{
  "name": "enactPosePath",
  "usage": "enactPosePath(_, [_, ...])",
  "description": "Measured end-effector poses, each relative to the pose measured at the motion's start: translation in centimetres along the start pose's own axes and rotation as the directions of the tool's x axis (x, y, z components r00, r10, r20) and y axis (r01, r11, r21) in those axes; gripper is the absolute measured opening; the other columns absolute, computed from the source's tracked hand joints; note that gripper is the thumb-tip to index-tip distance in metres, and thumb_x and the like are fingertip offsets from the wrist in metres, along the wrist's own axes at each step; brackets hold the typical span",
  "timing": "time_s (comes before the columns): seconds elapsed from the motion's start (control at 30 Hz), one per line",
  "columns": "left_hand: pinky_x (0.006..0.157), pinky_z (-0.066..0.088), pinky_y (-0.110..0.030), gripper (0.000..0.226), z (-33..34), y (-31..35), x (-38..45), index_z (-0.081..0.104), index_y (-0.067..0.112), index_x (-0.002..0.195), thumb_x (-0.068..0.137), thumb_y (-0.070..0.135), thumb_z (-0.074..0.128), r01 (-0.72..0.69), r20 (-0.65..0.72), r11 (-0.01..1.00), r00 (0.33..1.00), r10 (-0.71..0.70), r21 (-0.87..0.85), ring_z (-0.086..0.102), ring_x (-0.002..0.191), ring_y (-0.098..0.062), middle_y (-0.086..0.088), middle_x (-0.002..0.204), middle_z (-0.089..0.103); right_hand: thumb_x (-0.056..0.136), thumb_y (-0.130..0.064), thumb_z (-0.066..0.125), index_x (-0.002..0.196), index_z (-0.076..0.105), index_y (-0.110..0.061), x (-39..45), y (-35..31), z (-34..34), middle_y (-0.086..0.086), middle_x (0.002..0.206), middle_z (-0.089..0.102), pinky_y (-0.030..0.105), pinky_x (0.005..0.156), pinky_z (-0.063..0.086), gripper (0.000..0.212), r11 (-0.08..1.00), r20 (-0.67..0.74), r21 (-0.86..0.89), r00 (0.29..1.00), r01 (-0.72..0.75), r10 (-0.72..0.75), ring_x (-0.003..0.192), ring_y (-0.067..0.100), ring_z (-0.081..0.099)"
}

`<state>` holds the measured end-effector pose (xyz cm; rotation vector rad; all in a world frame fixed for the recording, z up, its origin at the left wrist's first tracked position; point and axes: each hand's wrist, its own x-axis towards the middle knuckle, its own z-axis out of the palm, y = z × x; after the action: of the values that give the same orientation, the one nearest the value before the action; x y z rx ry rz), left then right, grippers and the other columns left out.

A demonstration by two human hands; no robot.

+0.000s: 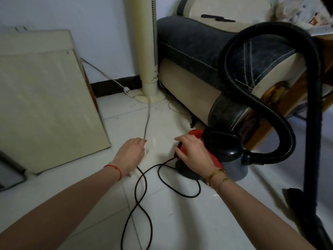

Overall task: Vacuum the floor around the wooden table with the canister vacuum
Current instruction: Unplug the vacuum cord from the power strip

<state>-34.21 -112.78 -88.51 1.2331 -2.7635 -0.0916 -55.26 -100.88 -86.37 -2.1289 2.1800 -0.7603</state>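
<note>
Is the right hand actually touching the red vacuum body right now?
Touching. The head view shows the right hand laid over the red canister vacuum, fingers curled against its rear edge where the black power cord exits, with no gap.

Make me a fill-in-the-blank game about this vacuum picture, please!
1. The right hand rests on the ____ body of the vacuum.
2. The power cord looping on the floor is ____.
3. The tower fan stands beside the ____.
4. The left wrist wears a ____ string.

Missing words: red; black; sofa; red
</note>
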Motion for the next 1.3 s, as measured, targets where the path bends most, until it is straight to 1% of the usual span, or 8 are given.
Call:
enactPosePath(0.13, [0.105,0.033,-0.030,0.055,2.2,-4.4,-3.4,0.035,0.010,0.143,0.090,0.009,0.051,0.163,0.091,0.987,0.982,-0.163,0.008,0.044,0.125,-0.025,-0.010,0.140,0.045,0.094,-0.031,0.055,0.120,0.060,-0.016,1.1,-2.2,4.4,0.001,0.120,0.061,0.033,0.097,0.039,0.030,0.999,0.163,0.035,0.987,0.003,-0.009,0.113,0.021,0.052])
enactPosePath(0.27, [0.100,0.039,-0.032,0.046,4.9,-6.8,-5.2,0.040,0.009,0.140,0.094,0.012,0.044,0.285,0.155,0.958,0.949,-0.276,-0.041,0.047,0.121,-0.025,-0.010,0.135,0.048,0.097,-0.033,0.049,0.122,0.059,-0.015,2.7,-4.2,8.5,0.004,0.121,0.060,0.035,0.096,0.041,0.032,0.999,0.295,0.047,0.956,-0.003,-0.011,0.114,0.023,0.052])
enactPosePath(0.4, [0.093,0.041,-0.032,0.040,7.9,-8.3,-5.0,0.046,0.007,0.132,0.094,0.018,0.046,0.319,0.164,0.945,0.938,-0.304,-0.071,0.051,0.113,-0.024,-0.010,0.129,0.051,0.099,-0.025,0.044,0.112,0.062,-0.011,4.3,-5.8,12.6,0.009,0.112,0.062,0.041,0.087,0.045,0.026,0.998,0.384,0.055,0.922,0.018,-0.038,0.104,0.030,0.055])
enactPosePath(0.53, [0.098,0.039,-0.029,0.046,10.2,-8.2,-4.1,0.041,0.007,0.137,0.095,0.025,0.048,0.336,0.146,0.936,0.936,-0.320,-0.104,0.047,0.118,-0.022,-0.008,0.134,0.047,0.096,-0.018,0.047,0.108,0.061,-0.007,5.7,-6.0,15.7,0.013,0.112,0.063,0.043,0.083,0.048,0.022,0.996,0.437,0.084,0.899,-0.007,-0.031,0.100,0.032,0.057])
enactPosePath(0.77, [0.108,0.027,-0.026,0.060,13.7,-7.9,-2.7,0.029,0.004,0.144,0.094,0.031,0.050,0.392,0.092,0.905,0.920,-0.382,-0.167,0.036,0.131,-0.021,-0.009,0.145,0.035,0.093,-0.035,0.057,0.117,0.056,-0.008,7.7,-4.9,20.0,0.014,0.119,0.060,0.037,0.086,0.048,0.036,0.995,0.564,0.078,0.826,-0.062,0.007,0.106,0.032,0.056])
enactPosePath(0.93, [0.101,0.034,-0.025,0.049,15.5,-8.3,-2.4,0.038,0.009,0.136,0.093,0.028,0.051,0.416,0.077,0.891,0.909,-0.409,-0.184,0.041,0.121,-0.019,-0.006,0.132,0.043,0.090,-0.052,0.054,0.112,0.051,-0.006,8.5,-5.9,23.3,0.015,0.113,0.055,0.036,0.078,0.039,0.051,0.999,0.526,0.004,0.849,0.053,-0.047,0.104,0.032,0.051])
enactPosePath(1.13, [0.090,0.040,-0.024,0.042,15.9,-8.9,-2.2,0.054,0.013,0.124,0.085,0.028,0.064,0.468,0.042,0.830,0.877,-0.480,-0.304,0.042,0.116,-0.018,-0.002,0.124,0.049,0.096,-0.043,0.047,0.109,0.057,-0.007,9.6,-6.7,25.2,0.015,0.111,0.054,0.038,0.083,0.041,0.040,0.992,0.500,-0.003,0.859,0.125,-0.107,0.105,0.031,0.050])
enactPosePath(1.3, [0.088,0.040,-0.024,0.043,16.2,-9.3,-2.5,0.060,0.017,0.122,0.080,0.025,0.068,0.458,0.019,0.798,0.871,-0.491,-0.392,0.043,0.115,-0.017,0.000,0.119,0.053,0.100,-0.031,0.031,0.113,0.056,-0.009,10.0,-6.6,25.2,0.014,0.115,0.053,0.038,0.082,0.045,0.035,0.972,0.543,-0.035,0.821,0.230,-0.175,0.107,0.032,0.049])
